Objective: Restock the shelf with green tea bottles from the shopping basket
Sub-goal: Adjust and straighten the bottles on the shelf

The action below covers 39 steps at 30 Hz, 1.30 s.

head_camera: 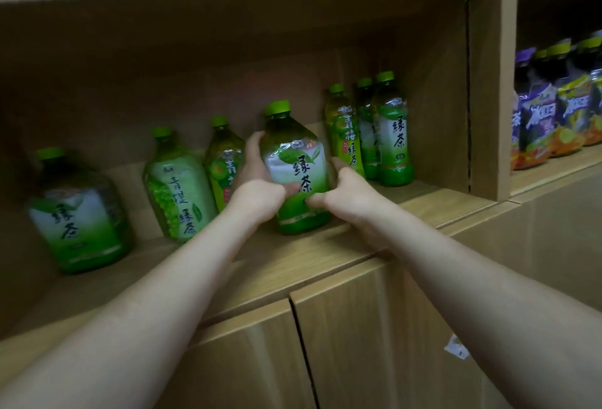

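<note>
A large green tea bottle (pixel 294 161) with a green cap stands upright on the wooden shelf (pixel 423 203), near its front edge. My left hand (pixel 257 180) grips its left side and my right hand (pixel 342 190) grips its lower right side. Other large green-capped bottles stand to the left: one at the far left (pixel 76 210), a grape-label one (pixel 177 187) and one partly hidden behind my left hand (pixel 223 161). Three slim green tea bottles (pixel 374 130) stand at the back right. The shopping basket is out of view.
The shelf is a deep wooden cubby with a side wall (pixel 485 99) on the right. Beyond that wall, purple and yellow drink bottles (pixel 553 99) fill the neighbouring shelf. Closed cabinet doors (pixel 374 337) lie below the shelf.
</note>
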Each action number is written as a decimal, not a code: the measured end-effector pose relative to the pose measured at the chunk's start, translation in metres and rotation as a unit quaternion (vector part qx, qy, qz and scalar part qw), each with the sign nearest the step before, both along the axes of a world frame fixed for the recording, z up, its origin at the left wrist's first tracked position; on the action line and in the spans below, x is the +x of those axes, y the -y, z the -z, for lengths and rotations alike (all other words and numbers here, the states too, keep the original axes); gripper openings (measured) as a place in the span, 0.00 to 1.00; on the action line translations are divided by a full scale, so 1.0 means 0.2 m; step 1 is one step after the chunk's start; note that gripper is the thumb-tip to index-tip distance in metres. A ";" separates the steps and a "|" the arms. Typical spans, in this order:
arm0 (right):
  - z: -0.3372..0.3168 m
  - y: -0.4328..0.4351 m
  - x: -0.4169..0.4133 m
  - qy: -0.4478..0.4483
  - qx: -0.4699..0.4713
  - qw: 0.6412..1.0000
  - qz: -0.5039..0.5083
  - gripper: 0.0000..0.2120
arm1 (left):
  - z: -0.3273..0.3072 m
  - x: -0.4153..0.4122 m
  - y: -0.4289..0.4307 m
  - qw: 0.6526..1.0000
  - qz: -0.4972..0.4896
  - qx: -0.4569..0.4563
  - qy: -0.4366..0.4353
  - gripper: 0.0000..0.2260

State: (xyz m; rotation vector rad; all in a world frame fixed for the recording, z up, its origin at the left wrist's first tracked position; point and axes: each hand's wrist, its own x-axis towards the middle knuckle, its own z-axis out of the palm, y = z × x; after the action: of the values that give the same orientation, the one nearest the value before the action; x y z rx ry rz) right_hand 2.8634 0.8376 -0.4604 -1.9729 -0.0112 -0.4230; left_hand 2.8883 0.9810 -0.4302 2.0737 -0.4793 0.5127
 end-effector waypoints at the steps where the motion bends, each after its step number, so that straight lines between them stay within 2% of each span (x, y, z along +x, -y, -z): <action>1: -0.01 -0.02 0.00 -0.009 -0.008 1.000 -0.006 0.34 | -0.01 -0.03 -0.05 1.000 -0.001 0.023 -0.001 0.46; 4: -0.04 -0.12 0.00 -0.032 -0.021 0.997 -0.063 0.25 | -0.04 -0.10 -0.25 0.995 -0.040 0.088 -0.011 0.45; 7: -0.10 -0.29 -0.02 -0.064 -0.042 0.988 -0.135 0.28 | -0.08 -0.20 -0.43 0.992 -0.079 0.096 0.000 0.41; 9: -0.15 -0.41 -0.03 -0.085 -0.080 0.978 -0.174 0.29 | -0.11 -0.24 -0.52 0.985 -0.132 0.104 0.047 0.39; 11: -0.18 -0.54 -0.04 -0.076 -0.111 0.970 -0.202 0.35 | -0.13 -0.26 -0.59 0.971 -0.178 0.121 0.103 0.40; 13: -0.19 -0.67 -0.04 -0.053 -0.113 0.968 -0.217 0.44 | -0.13 -0.26 -0.69 0.960 -0.212 0.134 0.123 0.42; 16: -0.17 -0.86 -0.01 -0.037 -0.084 0.970 -0.224 0.47 | -0.12 -0.29 -0.84 0.943 -0.251 0.153 0.155 0.45; 18: -0.16 -0.97 0.03 -0.025 -0.068 0.971 -0.226 0.47 | -0.12 -0.31 -0.90 0.901 -0.271 0.254 0.226 0.44; 20: -0.14 -1.03 0.07 -0.044 -0.052 0.965 -0.252 0.43 | -0.11 -0.29 -0.91 0.817 -0.259 0.420 0.298 0.36; 21: -0.13 -1.04 0.08 -0.069 -0.058 0.959 -0.269 0.39 | -0.11 -0.29 -0.91 0.783 -0.241 0.492 0.295 0.30; 23: -0.11 -1.03 0.10 -0.129 -0.039 0.942 -0.306 0.30 | -0.11 -0.26 -0.94 0.748 -0.211 0.579 0.246 0.24; 24: -0.10 -1.02 0.10 -0.149 -0.009 0.935 -0.322 0.27 | -0.11 -0.25 -0.96 0.730 -0.203 0.612 0.227 0.25; 27: -0.11 -1.03 0.12 -0.156 0.047 0.934 -0.317 0.28 | -0.12 -0.25 -1.04 0.660 -0.186 0.689 0.232 0.31; 29: -0.12 -1.06 0.11 -0.146 0.054 0.936 -0.317 0.29 | -0.14 -0.24 -1.07 0.658 -0.182 0.692 0.236 0.33; 34: -0.09 -1.14 0.04 -0.134 0.017 0.927 -0.350 0.29 | -0.15 -0.19 -1.15 0.650 -0.246 0.708 0.123 0.32; 37: -0.09 -1.12 0.04 -0.087 -0.059 0.936 -0.337 0.25 | -0.15 -0.16 -1.17 0.648 -0.258 0.710 0.093 0.31; 39: -0.10 -1.05 0.02 -0.041 -0.071 0.950 -0.302 0.22 | -0.17 -0.16 -1.13 0.643 -0.267 0.715 0.066 0.31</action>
State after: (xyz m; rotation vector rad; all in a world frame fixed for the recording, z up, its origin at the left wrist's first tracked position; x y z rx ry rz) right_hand 2.8673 1.0476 -0.4407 -2.0052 -0.5929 0.0645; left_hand 2.8553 1.2071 -0.3971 3.8273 -0.3354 0.7293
